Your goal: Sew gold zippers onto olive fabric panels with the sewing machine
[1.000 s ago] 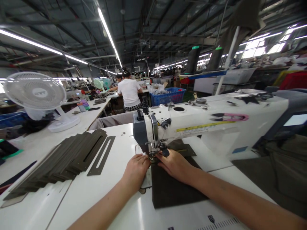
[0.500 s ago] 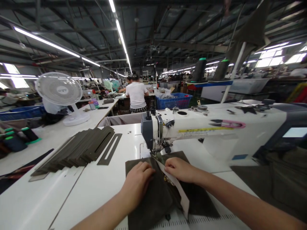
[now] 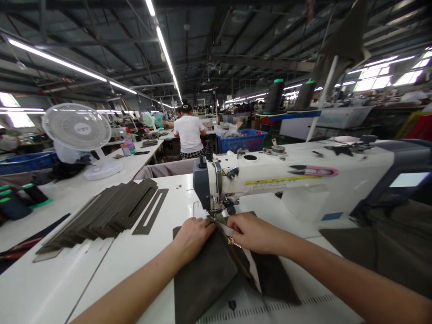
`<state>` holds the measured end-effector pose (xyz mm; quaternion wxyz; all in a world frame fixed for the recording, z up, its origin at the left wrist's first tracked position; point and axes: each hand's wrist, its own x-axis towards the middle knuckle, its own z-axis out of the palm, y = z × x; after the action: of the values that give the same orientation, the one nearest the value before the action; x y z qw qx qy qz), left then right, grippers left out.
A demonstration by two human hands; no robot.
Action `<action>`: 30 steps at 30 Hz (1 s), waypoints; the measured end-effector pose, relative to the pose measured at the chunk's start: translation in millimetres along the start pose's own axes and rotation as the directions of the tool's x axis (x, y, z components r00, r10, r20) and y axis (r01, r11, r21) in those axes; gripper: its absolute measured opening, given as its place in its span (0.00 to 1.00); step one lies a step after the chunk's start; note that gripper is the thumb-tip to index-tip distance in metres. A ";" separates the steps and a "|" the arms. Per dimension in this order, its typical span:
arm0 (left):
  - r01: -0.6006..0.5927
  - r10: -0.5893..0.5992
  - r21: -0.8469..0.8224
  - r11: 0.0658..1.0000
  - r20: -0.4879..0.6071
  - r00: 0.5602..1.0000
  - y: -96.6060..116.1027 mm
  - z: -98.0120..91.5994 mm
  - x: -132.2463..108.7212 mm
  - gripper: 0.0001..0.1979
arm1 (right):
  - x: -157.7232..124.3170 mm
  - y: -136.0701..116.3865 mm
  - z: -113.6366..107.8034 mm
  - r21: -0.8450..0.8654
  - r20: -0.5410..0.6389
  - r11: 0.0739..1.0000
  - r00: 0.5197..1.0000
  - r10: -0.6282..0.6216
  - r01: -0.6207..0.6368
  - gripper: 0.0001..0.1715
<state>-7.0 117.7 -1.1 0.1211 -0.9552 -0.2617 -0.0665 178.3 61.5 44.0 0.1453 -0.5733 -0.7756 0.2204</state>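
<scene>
Dark olive fabric (image 3: 205,281) lies under the needle area of a white sewing machine (image 3: 286,180). A zipper with a gold-coloured slider (image 3: 232,242) runs down its middle, beside a pale strip (image 3: 254,272). Close to the presser foot (image 3: 214,217), my left hand (image 3: 194,239) is closed, its fingertips gripping the fabric's edge by the zipper. On the other side, my right hand (image 3: 248,231) pinches the upper end of the pale strip, thumb and curled fingers together. The fingertips of both hands are partly hidden.
At left lies a stack of slotted dark pieces (image 3: 101,213), with a single slotted piece (image 3: 151,211) beside it. A white fan (image 3: 79,130) and thread cones (image 3: 32,195) stand beyond. Pink-handled snips (image 3: 313,170) rest on the machine. A person in white (image 3: 189,132) sits ahead.
My left hand has slid forward along the fabric to the presser foot. My right hand's fingers have curled in further, and the pale strip shows less. The view has shifted slightly.
</scene>
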 end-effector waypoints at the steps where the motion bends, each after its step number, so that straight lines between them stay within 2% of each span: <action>1: 0.004 -0.004 0.002 1.000 -0.003 1.000 0.2 0.8 -0.3 0.09 | 0.6 1.2 -0.8 -0.002 0.005 1.000 1.000 0.005 -0.005 0.07; 7: 0.046 -0.045 0.010 0.999 -0.025 0.999 2.3 2.9 -4.2 0.09 | -1.2 -0.1 -3.8 -0.035 0.008 0.999 1.000 -0.008 0.008 0.08; 14: -0.037 0.035 0.085 0.996 0.023 0.999 4.2 -2.3 2.5 0.11 | 0.4 -3.0 -4.4 -0.103 -0.011 0.993 0.999 -0.052 0.051 0.08; 19: 0.026 -0.029 0.116 0.993 0.021 0.999 7.9 1.4 9.0 0.08 | 0.5 -3.0 -7.4 -0.086 -0.016 0.996 0.999 -0.035 0.034 0.08; 23: 0.087 -0.086 0.102 0.991 -0.016 0.996 11.3 -0.8 6.1 0.09 | -3.0 3.4 -7.8 0.029 0.015 0.999 1.000 0.013 -0.014 0.10; 26: 0.053 -0.052 0.003 0.999 -0.110 0.993 17.8 -4.9 -0.4 0.08 | -4.7 7.1 -5.4 0.141 0.047 0.989 0.998 0.030 -0.036 0.10; 30: -0.147 0.090 -0.183 0.972 -0.289 0.953 28.2 -5.6 -2.8 0.11 | -0.8 4.9 -2.5 0.257 0.070 0.965 0.997 0.033 -0.050 0.11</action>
<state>4.8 91.3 -1.8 0.0627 -0.9577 -0.1757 -0.2189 183.9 62.3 43.7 0.1888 -0.5581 -0.7323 0.3414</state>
